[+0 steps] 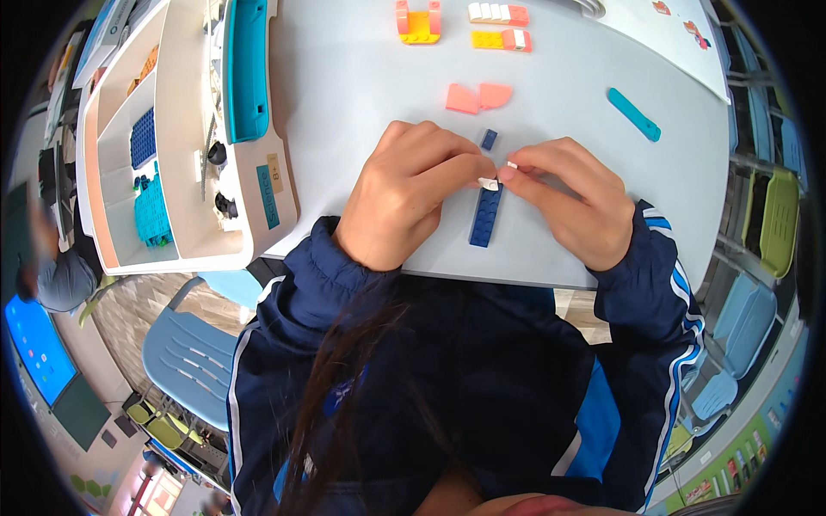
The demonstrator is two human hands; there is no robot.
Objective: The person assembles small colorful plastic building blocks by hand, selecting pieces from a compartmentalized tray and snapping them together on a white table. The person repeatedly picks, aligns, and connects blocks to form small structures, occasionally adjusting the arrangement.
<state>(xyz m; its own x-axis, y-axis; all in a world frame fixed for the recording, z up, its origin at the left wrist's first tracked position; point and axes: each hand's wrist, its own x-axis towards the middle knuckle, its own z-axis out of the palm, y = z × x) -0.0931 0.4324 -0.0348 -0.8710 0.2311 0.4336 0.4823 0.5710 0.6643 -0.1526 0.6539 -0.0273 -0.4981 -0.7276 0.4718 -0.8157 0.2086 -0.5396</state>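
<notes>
Left hand [404,193] and right hand [581,202] each pinch a small white plastic piece [490,184] by the worktop's [353,77] near edge.

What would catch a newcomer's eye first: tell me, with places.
First, the left hand and right hand, pinching small white pieces by the far end of a long dark blue brick. Next, the big white compartment box on the left of the table, then two pink pieces beyond the hands.
</notes>
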